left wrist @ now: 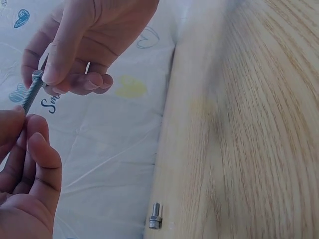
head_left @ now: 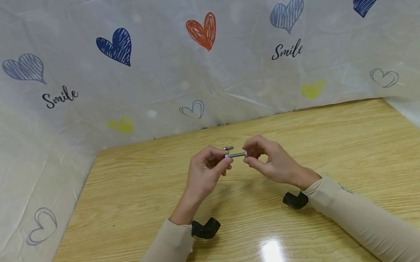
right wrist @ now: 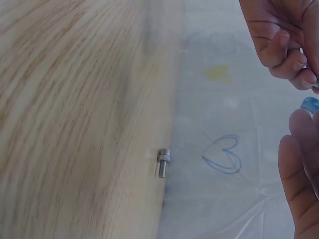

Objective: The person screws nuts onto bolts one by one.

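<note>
Between my two hands a long threaded bolt [head_left: 236, 155] lies level in the head view. My left hand [head_left: 203, 172] pinches its left end between thumb and fingertips. At the right end, my right hand [head_left: 274, 163] pinches a hex nut [head_left: 245, 154] with thumb and forefinger. The left wrist view shows the nut [left wrist: 37, 74] around the bolt's thread, next to the right thumb. A second, shorter bolt [right wrist: 163, 163] with a nut near its head lies on the table behind the hands. In the right wrist view the held bolt is mostly hidden at the right edge.
The wood-grain table [head_left: 142, 196] ends at a white cloth [head_left: 242, 75] printed with hearts and "Smile", which hangs behind and at both sides. A black mount [head_left: 207, 229] sticks out below the left wrist, and another black mount [head_left: 296, 200] below the right.
</note>
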### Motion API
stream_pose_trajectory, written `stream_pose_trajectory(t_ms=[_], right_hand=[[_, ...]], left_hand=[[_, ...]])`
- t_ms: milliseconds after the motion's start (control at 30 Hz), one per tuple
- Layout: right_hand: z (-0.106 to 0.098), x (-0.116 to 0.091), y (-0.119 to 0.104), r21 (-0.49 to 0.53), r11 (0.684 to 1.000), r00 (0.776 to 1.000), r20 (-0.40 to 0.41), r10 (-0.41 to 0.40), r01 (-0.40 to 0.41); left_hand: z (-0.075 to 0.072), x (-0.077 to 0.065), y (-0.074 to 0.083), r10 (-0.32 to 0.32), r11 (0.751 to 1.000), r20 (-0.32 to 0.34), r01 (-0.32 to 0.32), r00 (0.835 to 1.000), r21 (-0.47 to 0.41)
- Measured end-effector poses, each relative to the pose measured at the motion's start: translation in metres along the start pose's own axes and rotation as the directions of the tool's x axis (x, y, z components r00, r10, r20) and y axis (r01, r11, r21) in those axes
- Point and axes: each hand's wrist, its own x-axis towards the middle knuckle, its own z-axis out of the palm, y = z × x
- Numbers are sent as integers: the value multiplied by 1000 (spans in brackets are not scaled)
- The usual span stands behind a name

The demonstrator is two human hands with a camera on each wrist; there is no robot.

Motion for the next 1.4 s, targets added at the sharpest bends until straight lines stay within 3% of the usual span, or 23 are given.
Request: stream_pose_trajectory(t_ms=[267, 600, 933, 1100, 1400], right_hand=[[1, -1, 1, -8, 1000, 1000, -6, 24, -24], [4, -8, 37, -61, 995, 996, 11, 85, -84], [3, -10, 36, 8, 993, 991, 57, 120, -121], [2, -5, 15, 8, 997, 996, 32, 79, -79], [4, -9, 36, 25, 996, 995, 36, 90, -91]], left_hand=[[-1, 0, 2, -26, 1000, 5, 26, 1000, 12], [-2, 0, 3, -35, 999, 49, 33, 998, 29], [-1, -1, 3, -27, 997, 38, 25, 999, 67], [-1, -1, 2, -27, 998, 42, 24, 999, 62], [0, -1, 2, -37, 998, 40, 34, 999, 54]])
